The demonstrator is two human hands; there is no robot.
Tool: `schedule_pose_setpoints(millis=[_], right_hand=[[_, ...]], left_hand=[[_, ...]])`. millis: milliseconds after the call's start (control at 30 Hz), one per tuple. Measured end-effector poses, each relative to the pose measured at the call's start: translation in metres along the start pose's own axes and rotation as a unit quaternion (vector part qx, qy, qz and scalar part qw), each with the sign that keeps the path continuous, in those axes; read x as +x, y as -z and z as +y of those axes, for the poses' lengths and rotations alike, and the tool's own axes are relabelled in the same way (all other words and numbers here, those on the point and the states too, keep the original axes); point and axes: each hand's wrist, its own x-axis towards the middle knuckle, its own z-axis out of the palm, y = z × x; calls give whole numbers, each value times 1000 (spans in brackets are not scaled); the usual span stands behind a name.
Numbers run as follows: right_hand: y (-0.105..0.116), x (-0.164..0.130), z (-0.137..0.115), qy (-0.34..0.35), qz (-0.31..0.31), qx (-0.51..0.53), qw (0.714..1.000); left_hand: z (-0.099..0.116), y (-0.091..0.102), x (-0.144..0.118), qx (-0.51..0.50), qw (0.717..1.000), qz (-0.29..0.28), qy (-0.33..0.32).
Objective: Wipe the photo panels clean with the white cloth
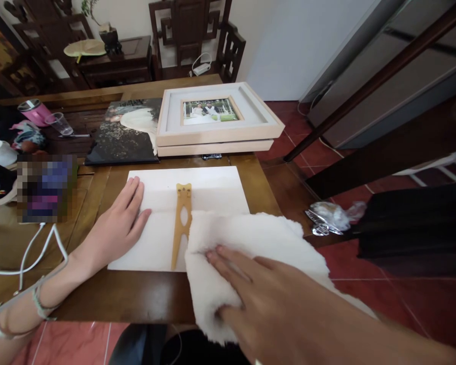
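Note:
My left hand (pixel 117 225) lies flat with fingers spread on the left part of a white board (pixel 213 190) that rests face down on the wooden table (pixel 137 296). A tan wooden easel stand (pixel 182 223) is attached down the board's middle. My right hand (pixel 251 284) presses flat on a fluffy white cloth (pixel 258 238), which covers the board's right lower part and hangs past the table's edge.
Two stacked light wooden picture frames (pixel 216 129) with a photo sit behind the board. A dark photo print (pixel 125 132) lies to their left. A pink tumbler (pixel 34 111), a clear glass (pixel 61 123) and white cables (pixel 34 251) are on the left. A dark railing (pixel 383 76) crosses at right.

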Motion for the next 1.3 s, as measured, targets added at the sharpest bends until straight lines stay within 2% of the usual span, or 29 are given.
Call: schedule_pose_setpoints(millis=[133,233,400,500,567,767,900,1033,1200,1300], right_hand=[[6,20,18,-42,-57,-28,997],[2,27,25,-45,-51,-69,995],[-11,9,8,-15,-5,-82,997],[-9,-4,-4,8,27,-58,998],[-6,-5,-5,13,17,-40,999],[4,25,21,-69,-79,-26,994],[8,37,39,-72,-88,-81,990],[4,41,45,-66,-95,-118,986],[-6,41,38,-48,-91,-119,988],[-14,30,22,-42,-50,-103,993]], left_hand=[[2,2,0,0,1000,3,9],[2,3,0,-4,1000,7,12],[1,1,0,-3,1000,11,10],[1,1,0,2,1000,8,9],[1,1,0,2,1000,6,9],[3,1,1,-3,1000,12,7],[3,1,1,-3,1000,12,5],[2,1,1,0,1000,8,6],[2,1,1,5,1000,7,4],[1,0,1,4,1000,6,3]])
